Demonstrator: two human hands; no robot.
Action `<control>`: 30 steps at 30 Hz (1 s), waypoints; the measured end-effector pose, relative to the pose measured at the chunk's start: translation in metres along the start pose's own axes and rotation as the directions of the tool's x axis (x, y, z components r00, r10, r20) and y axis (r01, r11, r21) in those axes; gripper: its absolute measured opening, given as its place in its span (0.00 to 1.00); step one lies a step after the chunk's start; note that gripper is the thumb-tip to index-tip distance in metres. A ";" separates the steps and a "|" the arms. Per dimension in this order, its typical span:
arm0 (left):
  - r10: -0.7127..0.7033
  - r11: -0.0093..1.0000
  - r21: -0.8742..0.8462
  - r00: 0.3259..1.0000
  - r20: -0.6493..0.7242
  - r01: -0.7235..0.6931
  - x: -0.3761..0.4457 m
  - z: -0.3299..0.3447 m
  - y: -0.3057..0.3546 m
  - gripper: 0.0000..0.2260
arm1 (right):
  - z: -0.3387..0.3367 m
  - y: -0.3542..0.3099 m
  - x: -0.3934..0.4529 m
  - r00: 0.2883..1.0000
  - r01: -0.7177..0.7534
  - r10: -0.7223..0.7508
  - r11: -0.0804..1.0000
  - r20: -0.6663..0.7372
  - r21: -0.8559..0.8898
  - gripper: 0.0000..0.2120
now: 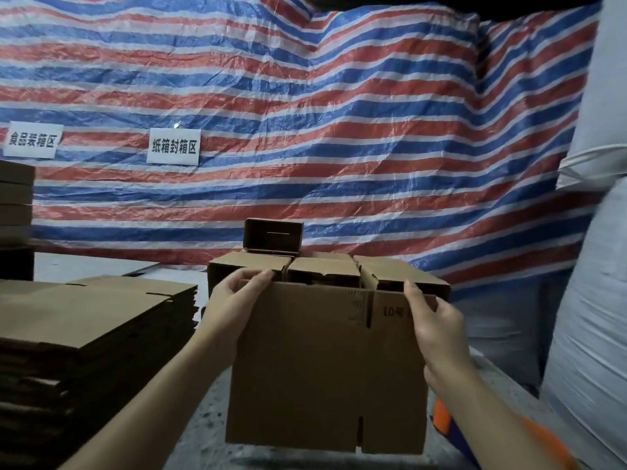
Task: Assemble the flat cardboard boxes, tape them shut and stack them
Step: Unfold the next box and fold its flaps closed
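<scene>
Head view: a flat cardboard box is being held upright between both hands, ahead of the assembled boxes. Its top corners are being pinched by the left hand and right hand, equally near; its long axis is running left-right.

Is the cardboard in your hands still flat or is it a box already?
Still flat. The cardboard shows as one flat sheet with open slots, gripped at its top edge by the left hand and right hand.
</scene>
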State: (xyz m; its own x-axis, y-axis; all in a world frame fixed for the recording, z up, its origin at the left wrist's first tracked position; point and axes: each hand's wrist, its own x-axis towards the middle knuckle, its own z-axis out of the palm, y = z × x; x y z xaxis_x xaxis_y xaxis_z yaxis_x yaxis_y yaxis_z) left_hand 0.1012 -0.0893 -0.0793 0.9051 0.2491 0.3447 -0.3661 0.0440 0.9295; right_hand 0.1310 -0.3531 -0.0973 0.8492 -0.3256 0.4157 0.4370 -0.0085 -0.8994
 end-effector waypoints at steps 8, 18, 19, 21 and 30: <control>-0.101 0.989 0.110 0.994 -0.030 0.104 0.014 0.006 -0.029 0.11 | -0.005 0.026 0.004 0.999 -0.044 0.044 0.999 0.020 -0.032 0.16; -0.211 0.973 0.098 0.978 0.004 0.209 0.020 0.001 -0.031 0.13 | -0.006 0.023 0.002 0.995 -0.103 0.103 0.995 0.011 -0.003 0.15; -0.221 0.971 0.093 0.975 -0.003 0.221 0.019 0.002 -0.031 0.14 | -0.006 0.022 0.001 0.993 -0.114 0.114 0.993 0.011 0.005 0.15; -0.226 0.970 0.086 0.974 -0.016 0.227 0.019 0.003 -0.032 0.17 | -0.006 0.019 0.001 0.988 -0.152 0.152 0.988 0.012 0.037 0.15; -0.221 0.974 0.050 0.975 -0.029 0.222 0.011 0.006 -0.027 0.14 | -0.001 0.020 -0.004 0.988 -0.155 0.156 0.982 0.001 0.106 0.16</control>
State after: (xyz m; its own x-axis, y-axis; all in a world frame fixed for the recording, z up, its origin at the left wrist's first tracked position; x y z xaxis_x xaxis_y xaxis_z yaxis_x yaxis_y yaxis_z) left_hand 0.1227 -0.0936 -0.1000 0.9569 0.2612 0.1269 -0.1446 0.0495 0.9882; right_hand 0.1361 -0.3530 -0.1167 0.9073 -0.3219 0.2704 0.3288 0.1425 -0.9336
